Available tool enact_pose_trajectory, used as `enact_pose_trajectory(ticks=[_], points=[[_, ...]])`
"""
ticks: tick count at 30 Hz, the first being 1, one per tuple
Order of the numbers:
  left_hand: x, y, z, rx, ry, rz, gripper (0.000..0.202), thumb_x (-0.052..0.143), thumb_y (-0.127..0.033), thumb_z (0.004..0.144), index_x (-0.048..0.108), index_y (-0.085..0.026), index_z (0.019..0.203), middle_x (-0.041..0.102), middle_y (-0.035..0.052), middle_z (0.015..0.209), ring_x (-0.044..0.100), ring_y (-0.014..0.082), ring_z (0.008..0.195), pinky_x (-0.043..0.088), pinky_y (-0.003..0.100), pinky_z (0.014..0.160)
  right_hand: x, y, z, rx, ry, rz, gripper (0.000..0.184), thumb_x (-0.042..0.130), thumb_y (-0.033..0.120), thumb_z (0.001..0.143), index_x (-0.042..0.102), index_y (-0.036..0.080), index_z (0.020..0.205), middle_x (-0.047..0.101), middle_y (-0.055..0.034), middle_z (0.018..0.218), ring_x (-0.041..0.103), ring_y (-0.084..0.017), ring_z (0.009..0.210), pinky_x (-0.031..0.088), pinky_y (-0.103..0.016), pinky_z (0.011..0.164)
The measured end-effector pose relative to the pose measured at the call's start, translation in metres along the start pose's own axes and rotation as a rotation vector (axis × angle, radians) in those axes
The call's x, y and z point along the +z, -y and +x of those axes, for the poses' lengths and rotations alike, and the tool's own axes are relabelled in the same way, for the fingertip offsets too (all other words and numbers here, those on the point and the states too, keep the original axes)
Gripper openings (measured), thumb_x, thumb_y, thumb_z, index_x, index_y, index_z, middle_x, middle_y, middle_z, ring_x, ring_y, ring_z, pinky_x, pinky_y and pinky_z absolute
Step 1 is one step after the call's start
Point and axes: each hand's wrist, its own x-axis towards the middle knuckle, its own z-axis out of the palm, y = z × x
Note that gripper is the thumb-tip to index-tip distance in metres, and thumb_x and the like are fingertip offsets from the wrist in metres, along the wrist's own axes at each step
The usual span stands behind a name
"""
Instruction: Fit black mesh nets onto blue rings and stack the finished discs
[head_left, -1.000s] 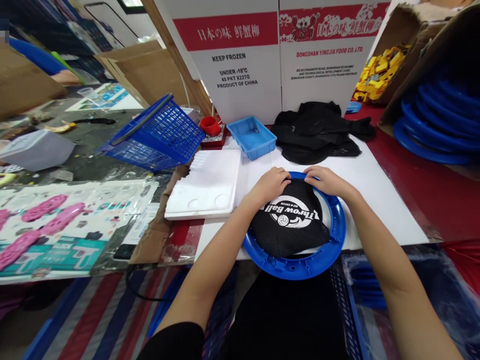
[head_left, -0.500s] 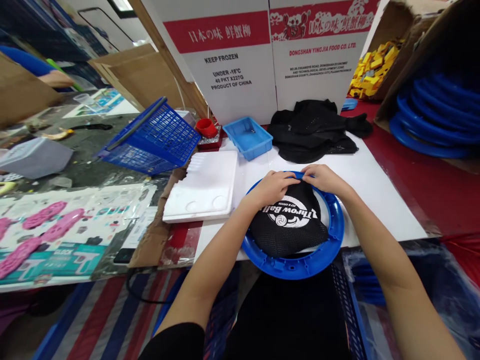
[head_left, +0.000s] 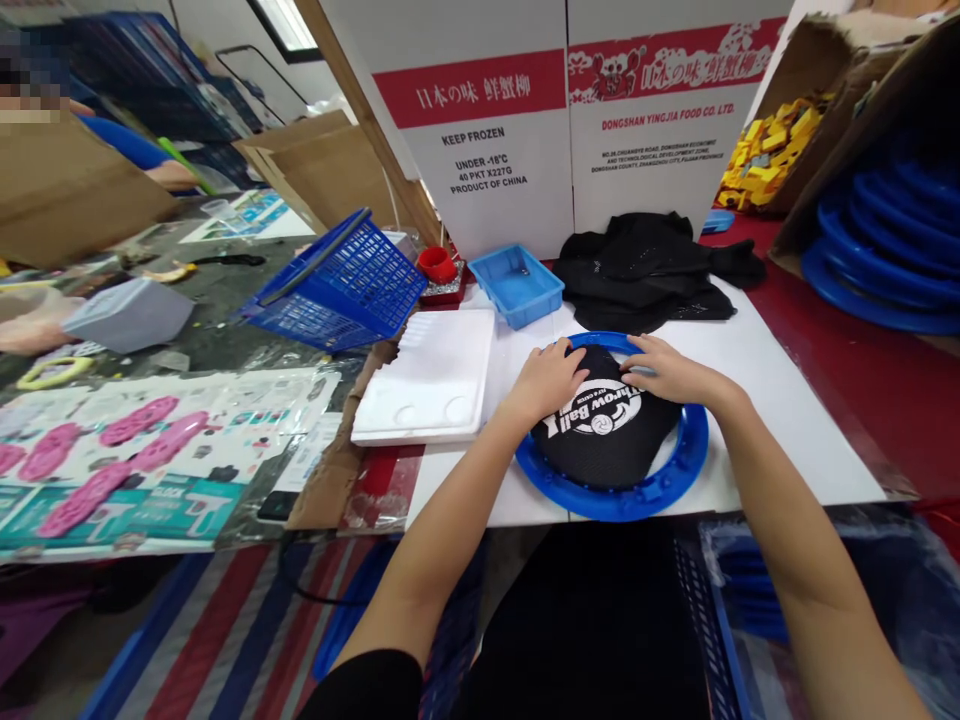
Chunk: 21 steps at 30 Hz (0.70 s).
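A blue plastic ring (head_left: 611, 505) rests on the white board, its inner side facing up. Inside it lies a black mesh disc (head_left: 622, 455) printed "Throw Ball" in white; a white gap shows along its lower right edge. My left hand (head_left: 551, 382) is on the upper left of the ring and mesh, fingers bent and apart. Across from it, my right hand (head_left: 671, 372) touches the upper right of the ring, thumb and fingers apart over the mesh edge. Behind the ring is a heap of black mesh fabric (head_left: 637, 270).
A light-blue tray (head_left: 517, 290), a white foam slab (head_left: 431, 380) and a tilted blue basket (head_left: 341, 290) stand to the left. At the right, a carton holds stacked blue rings (head_left: 877, 260). Yellow pieces (head_left: 772, 150) fill another box. A co-worker's arm (head_left: 172, 175) shows far left.
The mesh has turned within the ring and lies flatter. My hands have moved apart along the rim. The ring has come down flatter onto the board, and the view has shifted.
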Motion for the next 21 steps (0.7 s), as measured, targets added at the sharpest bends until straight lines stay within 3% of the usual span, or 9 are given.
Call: enact_pose_trajectory(ticks=[5, 7, 11, 15, 21], points=[[-0.013, 0.0, -0.008, -0.079, 0.024, 0.048, 0.037, 0.049, -0.04, 0.112, 0.067, -0.013, 0.13, 0.07, 0.0197, 0.12, 0.071, 0.0355, 0.103, 0.053, 0.047, 0.09, -0.001, -0.011, -0.002, 0.093, -0.014, -0.067, 0.034, 0.068, 0.044, 0.101, 0.083, 0.025, 0.124, 0.038, -0.0136, 0.177, 0.025, -0.048, 0.166, 0.026, -0.073, 0.132], [-0.017, 0.001, -0.01, -0.064, 0.003, 0.039, 0.032, 0.05, -0.038, 0.111, 0.069, -0.016, 0.124, 0.07, 0.0189, 0.12, 0.07, 0.0353, 0.105, 0.053, 0.048, 0.092, -0.005, -0.01, -0.003, 0.078, 0.013, -0.084, 0.035, 0.069, 0.045, 0.1, 0.083, 0.024, 0.124, 0.036, -0.0126, 0.178, 0.023, -0.047, 0.167, 0.025, -0.07, 0.133], [-0.013, 0.002, -0.009, 0.111, -0.063, -0.033, 0.03, 0.058, -0.039, 0.108, 0.07, -0.018, 0.126, 0.058, 0.0185, 0.15, 0.06, 0.0357, 0.132, 0.051, 0.05, 0.108, -0.013, -0.002, -0.006, 0.028, 0.114, -0.06, 0.04, 0.063, 0.056, 0.102, 0.084, 0.023, 0.114, 0.031, -0.008, 0.18, 0.021, -0.042, 0.168, 0.024, -0.062, 0.136], [-0.002, 0.001, -0.007, 0.194, -0.003, -0.115, 0.04, 0.064, -0.046, 0.105, 0.068, -0.02, 0.135, 0.043, 0.0173, 0.168, 0.046, 0.036, 0.151, 0.042, 0.052, 0.121, -0.019, 0.001, -0.01, 0.02, 0.194, 0.018, 0.05, 0.055, 0.068, 0.101, 0.081, 0.025, 0.107, 0.024, -0.0011, 0.183, 0.017, -0.039, 0.17, 0.02, -0.059, 0.138], [-0.013, 0.0, -0.012, 0.139, 0.141, -0.11, 0.04, 0.066, -0.052, 0.102, 0.075, -0.015, 0.114, 0.065, 0.0175, 0.135, 0.062, 0.0374, 0.125, 0.047, 0.053, 0.109, -0.031, 0.006, -0.016, 0.108, 0.383, 0.071, 0.054, 0.071, 0.081, 0.085, 0.079, 0.029, 0.097, 0.011, 0.011, 0.184, -0.006, -0.046, 0.169, 0.008, -0.066, 0.139]])
